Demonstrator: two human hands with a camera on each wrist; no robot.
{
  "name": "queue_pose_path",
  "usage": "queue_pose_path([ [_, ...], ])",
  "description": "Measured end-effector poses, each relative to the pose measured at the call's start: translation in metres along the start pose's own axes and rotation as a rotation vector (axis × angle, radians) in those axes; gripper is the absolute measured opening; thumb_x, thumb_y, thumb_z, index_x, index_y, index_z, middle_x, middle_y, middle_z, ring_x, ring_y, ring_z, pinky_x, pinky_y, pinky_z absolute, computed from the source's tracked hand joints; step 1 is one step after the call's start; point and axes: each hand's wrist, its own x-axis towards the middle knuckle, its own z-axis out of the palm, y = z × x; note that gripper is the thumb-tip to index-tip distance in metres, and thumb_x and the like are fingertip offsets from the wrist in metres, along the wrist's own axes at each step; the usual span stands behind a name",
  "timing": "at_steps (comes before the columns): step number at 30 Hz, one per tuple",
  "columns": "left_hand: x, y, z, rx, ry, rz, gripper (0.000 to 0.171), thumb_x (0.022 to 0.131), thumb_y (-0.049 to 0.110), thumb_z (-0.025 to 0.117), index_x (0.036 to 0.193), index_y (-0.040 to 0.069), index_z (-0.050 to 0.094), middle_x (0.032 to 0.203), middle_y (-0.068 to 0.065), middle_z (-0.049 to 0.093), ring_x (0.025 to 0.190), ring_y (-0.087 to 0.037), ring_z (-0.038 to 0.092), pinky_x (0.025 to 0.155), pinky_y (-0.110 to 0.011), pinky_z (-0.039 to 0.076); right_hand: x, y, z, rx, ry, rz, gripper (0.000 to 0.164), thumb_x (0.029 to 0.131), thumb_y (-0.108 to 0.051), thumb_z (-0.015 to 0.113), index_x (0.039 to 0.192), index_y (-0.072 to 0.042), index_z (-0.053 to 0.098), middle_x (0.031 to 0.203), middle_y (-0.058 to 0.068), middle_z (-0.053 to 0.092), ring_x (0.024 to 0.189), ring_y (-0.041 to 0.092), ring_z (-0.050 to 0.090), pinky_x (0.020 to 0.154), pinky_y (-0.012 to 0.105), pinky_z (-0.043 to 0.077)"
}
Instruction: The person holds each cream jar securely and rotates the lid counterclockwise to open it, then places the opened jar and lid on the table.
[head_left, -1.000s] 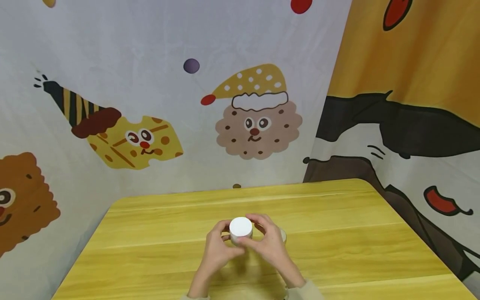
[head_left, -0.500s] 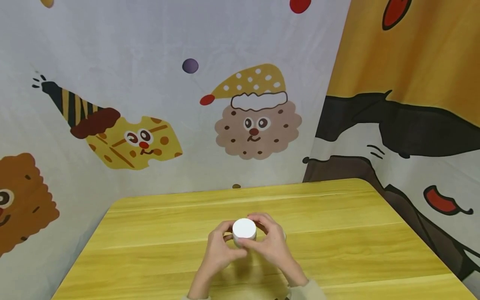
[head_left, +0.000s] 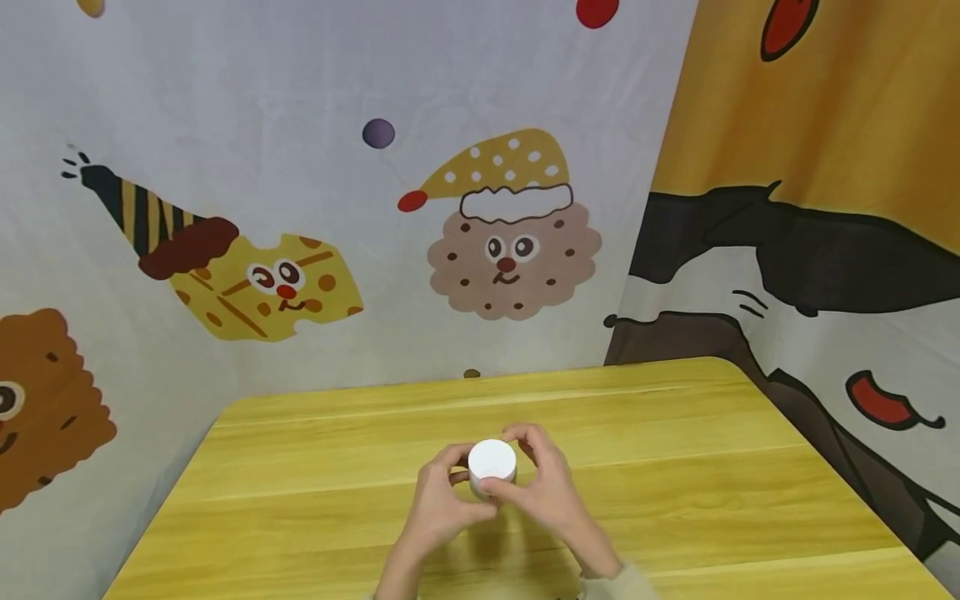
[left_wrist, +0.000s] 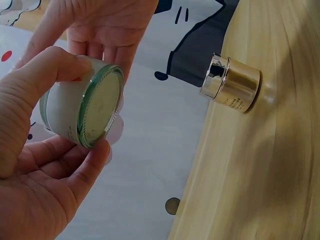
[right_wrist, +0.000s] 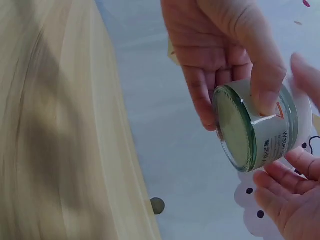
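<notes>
While the left hand (head_left: pixel 438 504) grips the small jar (left_wrist: pixel 70 107) round its glass body, the right hand (head_left: pixel 546 490) curls about the white lid (head_left: pixel 492 459), thumb on its near rim; both hands are full, just above the bench (head_left: pixel 300 467). And look how it points: lid up, greenish base (left_wrist: pixel 104 106) facing the bench, the squat thing's lid-to-base axis roughly upright. With the lid covering it, what's inside I can't say. Well apart from the jar, a gold container (left_wrist: pixel 232 82) stands upright on the bench, shiny top uppermost, contents hidden. On the jar's side the left thumb partly covers the label (right_wrist: pixel 272 142); its small print beats me. Nearer me than the jar, a sleeve (head_left: pixel 622 585) is cut off.
</notes>
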Motion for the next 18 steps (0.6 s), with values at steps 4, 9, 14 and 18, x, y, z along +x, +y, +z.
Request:
queue_pose_path([
  [4, -0.0006, -0.001, 0.0006, 0.004, 0.006, -0.008, 0.049, 0.063, 0.002, 0.079, 0.108, 0.0, 0.061, 0.102, -0.006, 0.061, 0.092, -0.018, 0.055, 0.083, -0.03, 0.054, 0.0013, 0.0007, -0.0007, 0.016, -0.005, -0.039, 0.038, 0.071, -0.016, 0.081, 0.102, -0.008, 0.061, 0.11, 0.01, 0.057, 0.106, 0.027, 0.054, 0.097, 0.054, 0.041],
  [9, -0.0011, -0.0001, -0.0006, 0.002, 0.006, -0.012, 0.049, 0.063, 0.004, 0.08, 0.108, 0.0, 0.062, 0.101, -0.006, 0.061, 0.092, -0.019, 0.055, 0.082, -0.029, 0.054, 0.0031, 0.0039, -0.0053, 0.036, -0.107, -0.129, 0.032, 0.081, -0.007, 0.071, 0.112, -0.003, 0.062, 0.114, 0.015, 0.056, 0.106, 0.029, 0.054, 0.094, 0.05, 0.045],
  [14, -0.0001, 0.0005, -0.0026, 0.018, 0.005, -0.006, 0.05, 0.061, 0.0, 0.078, 0.109, -0.001, 0.061, 0.101, -0.006, 0.061, 0.092, -0.02, 0.055, 0.083, -0.025, 0.053, 0.0019, 0.0026, -0.0047, -0.055, -0.084, -0.067, 0.049, 0.077, -0.017, 0.076, 0.12, -0.006, 0.057, 0.117, 0.01, 0.055, 0.112, 0.031, 0.051, 0.096, 0.054, 0.043],
  [18, 0.0007, 0.0008, -0.0036, 0.037, 0.015, 0.005, 0.051, 0.06, -0.001, 0.078, 0.108, -0.002, 0.061, 0.1, -0.006, 0.061, 0.092, -0.021, 0.056, 0.082, -0.024, 0.053, 0.0012, 0.0017, -0.0022, -0.08, -0.03, 0.004, 0.05, 0.069, -0.026, 0.083, 0.111, -0.012, 0.059, 0.114, 0.005, 0.056, 0.112, 0.028, 0.05, 0.096, 0.059, 0.04],
])
